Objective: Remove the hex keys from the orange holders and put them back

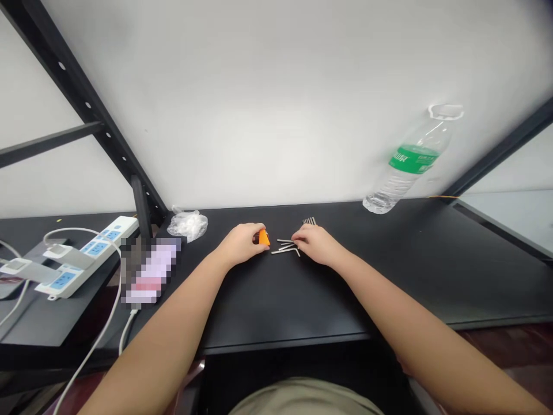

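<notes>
My left hand (pixel 242 245) is closed around a small orange holder (pixel 264 237), gripping it between thumb and fingers just above the black tabletop. To its right lie several L-shaped silver hex keys (pixel 285 251), spread loosely on the table. My right hand (pixel 317 243) is over their right ends, with thumb and fingertips pinched on a hex key (pixel 286 241); its far end is hidden by the fingers. Just behind this hand is a row of metal prongs or key ends (pixel 310 221), partly covered by the knuckles.
A large clear bottle with a green label (pixel 412 158) leans at the back right against the white wall. A crumpled clear plastic bag (pixel 188 223) lies at the back left. Farther left are a blurred-out phone-like object (pixel 153 271), a white power strip (pixel 93 253), and cables. Black shelf frames flank the table.
</notes>
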`<state>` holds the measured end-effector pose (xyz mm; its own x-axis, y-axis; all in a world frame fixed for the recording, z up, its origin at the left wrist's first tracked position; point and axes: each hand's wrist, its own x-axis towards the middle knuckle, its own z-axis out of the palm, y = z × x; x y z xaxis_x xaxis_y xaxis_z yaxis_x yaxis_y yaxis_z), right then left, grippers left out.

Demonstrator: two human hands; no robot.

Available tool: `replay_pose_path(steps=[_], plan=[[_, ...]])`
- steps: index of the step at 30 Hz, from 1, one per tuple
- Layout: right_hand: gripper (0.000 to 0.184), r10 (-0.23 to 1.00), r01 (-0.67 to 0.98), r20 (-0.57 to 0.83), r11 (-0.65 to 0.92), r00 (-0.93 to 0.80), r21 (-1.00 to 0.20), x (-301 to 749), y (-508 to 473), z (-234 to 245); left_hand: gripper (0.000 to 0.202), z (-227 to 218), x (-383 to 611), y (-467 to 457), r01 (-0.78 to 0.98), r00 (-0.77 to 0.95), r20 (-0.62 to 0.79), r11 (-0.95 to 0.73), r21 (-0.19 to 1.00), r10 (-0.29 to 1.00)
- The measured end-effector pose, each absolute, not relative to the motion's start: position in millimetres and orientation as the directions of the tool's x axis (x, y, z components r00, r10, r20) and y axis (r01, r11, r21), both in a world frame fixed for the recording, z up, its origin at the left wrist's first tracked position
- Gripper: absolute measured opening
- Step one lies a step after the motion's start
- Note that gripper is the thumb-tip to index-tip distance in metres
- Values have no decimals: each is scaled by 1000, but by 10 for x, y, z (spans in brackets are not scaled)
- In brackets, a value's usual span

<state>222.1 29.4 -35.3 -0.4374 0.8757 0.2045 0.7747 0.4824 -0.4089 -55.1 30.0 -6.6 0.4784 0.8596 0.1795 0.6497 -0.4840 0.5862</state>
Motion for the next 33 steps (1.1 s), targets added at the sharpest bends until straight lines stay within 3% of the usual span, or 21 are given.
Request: replay_pose_path(steps=[5, 10, 13, 17, 24, 33], plan=[[19, 858, 785, 178, 512, -481, -347, 2213, 264, -289, 23, -51, -522, 281, 655, 490, 171, -490, 575, 855], [18, 880, 798, 192, 475, -434, -371, 2234, 243, -252, 26, -52, -523, 283, 634, 484, 188, -491, 597, 855], [18, 887, 764, 209, 461, -412, -452, 2278, 234, -202, 29, -52, -520, 285, 626, 473, 190, -480, 614, 860], [21, 880, 683, 119, 436, -460, -586, 2373, 233, -112, 26, -35, -512, 274, 631, 477, 181, -479, 610, 860], [24, 817, 676, 68, 518, -573, -525, 2474, 283, -85, 28, -28, -512, 273, 618, 466, 182, -466, 633, 866], [22, 795, 708, 120, 588, -594, -391, 2470, 304, -154, 24, -53, -503, 284, 622, 484, 173, -476, 621, 858]])
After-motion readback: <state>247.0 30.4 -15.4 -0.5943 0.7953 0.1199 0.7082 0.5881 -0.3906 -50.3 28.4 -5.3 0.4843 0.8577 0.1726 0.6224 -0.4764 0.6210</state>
